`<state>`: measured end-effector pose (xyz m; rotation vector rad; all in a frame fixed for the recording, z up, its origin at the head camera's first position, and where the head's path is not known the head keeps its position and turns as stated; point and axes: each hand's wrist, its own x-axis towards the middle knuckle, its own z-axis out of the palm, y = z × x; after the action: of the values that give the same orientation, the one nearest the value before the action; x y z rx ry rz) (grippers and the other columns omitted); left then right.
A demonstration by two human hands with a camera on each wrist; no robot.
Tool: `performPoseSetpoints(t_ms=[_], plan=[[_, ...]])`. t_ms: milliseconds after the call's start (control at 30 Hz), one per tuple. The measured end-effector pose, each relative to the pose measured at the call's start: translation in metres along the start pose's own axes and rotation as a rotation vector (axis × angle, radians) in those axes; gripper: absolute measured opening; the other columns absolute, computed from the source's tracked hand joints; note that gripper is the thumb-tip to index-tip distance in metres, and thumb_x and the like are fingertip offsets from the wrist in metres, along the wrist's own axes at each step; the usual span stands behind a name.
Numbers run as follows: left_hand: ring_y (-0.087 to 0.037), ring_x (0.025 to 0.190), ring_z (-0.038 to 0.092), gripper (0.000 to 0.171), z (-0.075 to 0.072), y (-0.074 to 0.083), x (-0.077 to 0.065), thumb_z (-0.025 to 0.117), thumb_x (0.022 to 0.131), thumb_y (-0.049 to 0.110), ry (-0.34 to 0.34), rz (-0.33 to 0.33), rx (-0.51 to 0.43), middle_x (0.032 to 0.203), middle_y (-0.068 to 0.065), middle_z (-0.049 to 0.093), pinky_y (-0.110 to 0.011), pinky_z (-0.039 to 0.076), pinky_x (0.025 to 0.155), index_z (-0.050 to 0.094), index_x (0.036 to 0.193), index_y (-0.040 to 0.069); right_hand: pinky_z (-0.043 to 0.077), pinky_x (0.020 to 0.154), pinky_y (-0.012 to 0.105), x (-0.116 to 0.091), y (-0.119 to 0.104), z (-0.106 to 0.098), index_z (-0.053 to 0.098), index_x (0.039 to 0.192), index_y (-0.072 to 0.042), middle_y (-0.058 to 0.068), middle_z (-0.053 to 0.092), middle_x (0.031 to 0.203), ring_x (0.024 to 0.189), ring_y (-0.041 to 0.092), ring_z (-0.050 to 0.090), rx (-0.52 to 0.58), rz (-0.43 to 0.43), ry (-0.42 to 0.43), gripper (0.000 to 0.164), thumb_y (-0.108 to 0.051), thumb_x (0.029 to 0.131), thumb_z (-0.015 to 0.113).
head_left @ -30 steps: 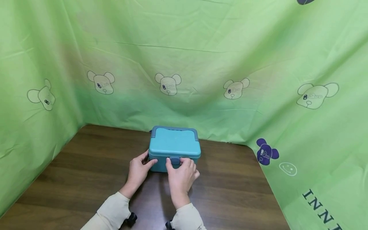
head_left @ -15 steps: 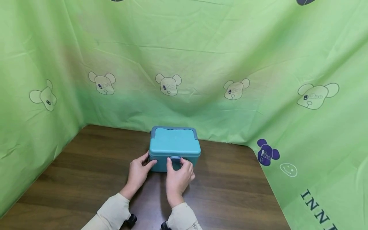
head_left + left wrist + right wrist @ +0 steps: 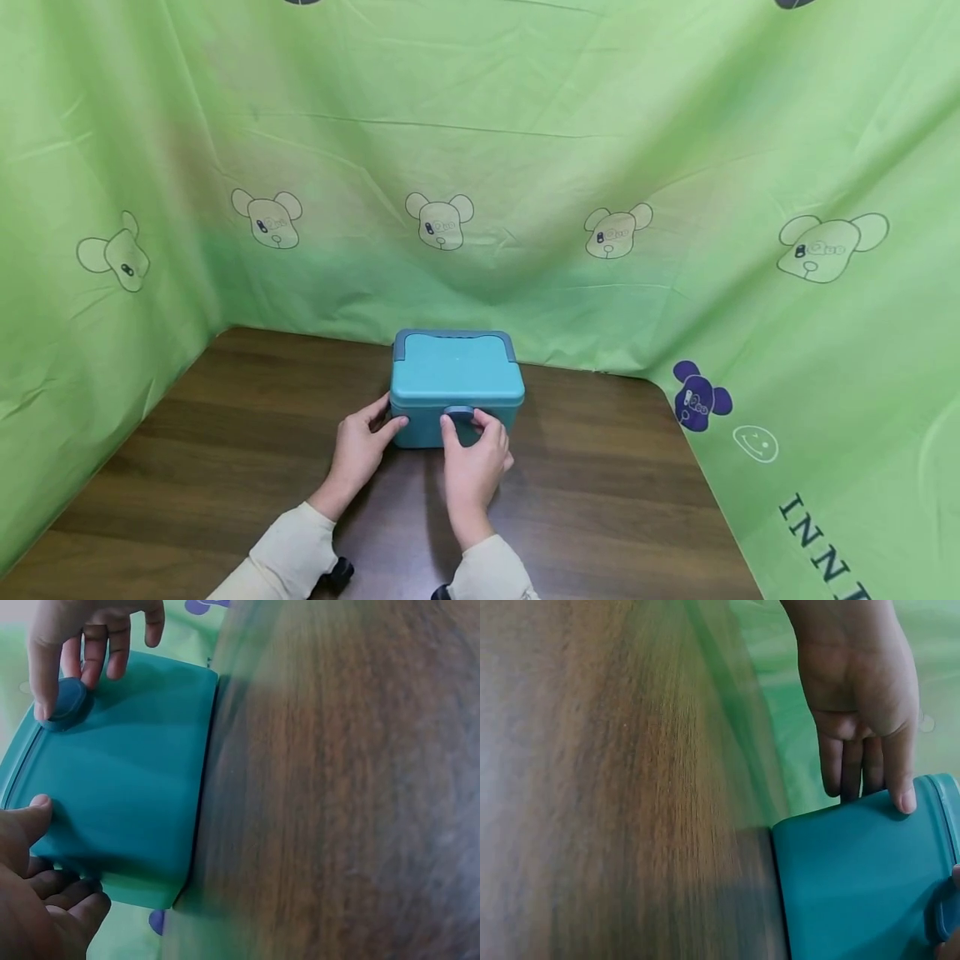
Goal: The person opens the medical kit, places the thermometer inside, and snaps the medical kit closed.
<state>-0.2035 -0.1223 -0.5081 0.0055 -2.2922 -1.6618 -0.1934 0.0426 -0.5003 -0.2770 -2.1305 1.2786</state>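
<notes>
A teal lunch box [image 3: 456,367] with a grey-blue folding handle [image 3: 401,343] on its lid stands at the back of the wooden table, lid down. My left hand [image 3: 358,446] holds its front left corner, thumb on the front wall and fingers along the side. At the middle of the front, my right hand [image 3: 474,467] pinches the latch [image 3: 458,412] between thumb and forefinger. In the left wrist view the latch [image 3: 69,701] sticks out from the front wall. The right wrist view shows my left thumb pressing the box front, with the latch [image 3: 949,911] partly cut off.
A green cloth [image 3: 525,167] printed with bear heads hangs close behind the box and along both sides. The brown wooden table [image 3: 615,500] extends left, right and in front of the box.
The latch, flat against the front wall a second ago, now tilts outward under my right fingers. My right hand has shifted slightly; my left hand and the box stay put.
</notes>
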Motion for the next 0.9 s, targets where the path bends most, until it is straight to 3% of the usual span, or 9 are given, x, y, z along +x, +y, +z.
performPoseSetpoints(t_ms=[100,367,900], plan=[[-0.027,0.126,0.063,0.059,-0.001,0.0,0.001,0.081,0.09,0.028,-0.009,0.002,0.006,0.139,-0.013,0.064,-0.045,0.055,0.098,0.061,0.142,0.007,0.035,0.097,0.048,0.002,0.002,-0.004,0.068,0.114,-0.012,0.003,0.068,0.104,0.098,0.022,0.06,0.036,0.001,-0.037,0.044,-0.034,0.082,0.088],[-0.027,0.128,0.062,0.058,-0.005,0.0,0.004,0.079,0.092,0.026,-0.012,-0.021,0.035,0.139,-0.013,0.064,-0.045,0.054,0.099,0.06,0.143,0.006,0.054,0.085,0.048,0.005,0.008,-0.018,0.069,0.121,-0.011,0.006,0.068,0.108,0.098,0.022,0.063,0.252,0.057,-0.195,0.037,-0.019,0.088,0.083],[-0.031,0.127,0.063,0.058,-0.002,0.002,0.007,0.08,0.09,0.022,-0.021,-0.007,0.019,0.138,-0.018,0.064,-0.046,0.055,0.099,0.061,0.141,0.001,0.055,0.085,0.042,0.029,0.022,-0.044,0.071,0.12,-0.013,0.0,0.07,0.112,0.103,0.024,0.064,0.212,-0.102,-0.378,0.032,-0.013,0.089,0.08]])
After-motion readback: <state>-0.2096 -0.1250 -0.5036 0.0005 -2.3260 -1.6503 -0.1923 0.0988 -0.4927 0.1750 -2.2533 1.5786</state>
